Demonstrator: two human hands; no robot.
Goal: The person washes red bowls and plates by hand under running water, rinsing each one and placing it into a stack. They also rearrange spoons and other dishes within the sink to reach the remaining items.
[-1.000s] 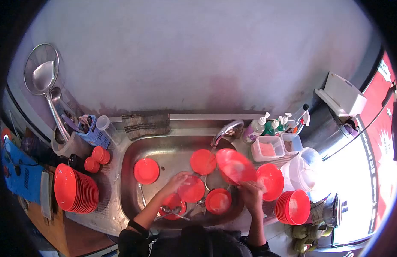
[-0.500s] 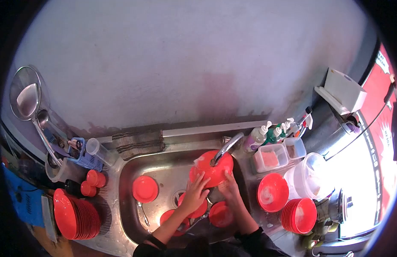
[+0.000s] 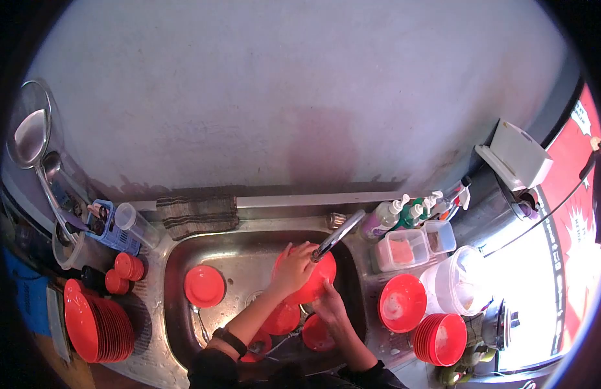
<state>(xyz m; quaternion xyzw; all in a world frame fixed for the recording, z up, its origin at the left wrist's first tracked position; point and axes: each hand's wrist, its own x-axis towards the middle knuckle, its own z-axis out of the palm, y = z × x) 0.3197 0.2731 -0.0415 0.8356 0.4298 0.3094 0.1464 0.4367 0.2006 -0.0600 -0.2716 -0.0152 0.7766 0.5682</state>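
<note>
Under the curved metal tap (image 3: 339, 235), a red plate (image 3: 324, 267) is held tilted over the sink (image 3: 174, 305). My left hand (image 3: 293, 271) lies across the plate's face with its fingers stretched out. At the lower right rim, my right hand (image 3: 329, 305) grips the plate. Below my hands, a red bowl (image 3: 281, 318) and another red bowl (image 3: 318, 334) rest in the basin. A small red plate (image 3: 204, 286) sits at the left of the basin, with a spoon (image 3: 200, 324) beside it.
Stacked red plates (image 3: 96, 321) stand on the left counter near small red cups (image 3: 127, 267). To the right are a soapy red bowl (image 3: 403, 303), stacked bowls (image 3: 443, 340), plastic tubs (image 3: 404, 251) and pump bottles (image 3: 383, 217). A striped cloth (image 3: 198, 214) hangs behind the sink.
My left hand has moved up across the plate's face, closer to the tap. My right hand stays at the lower right rim. The whole view has shifted slightly.
</note>
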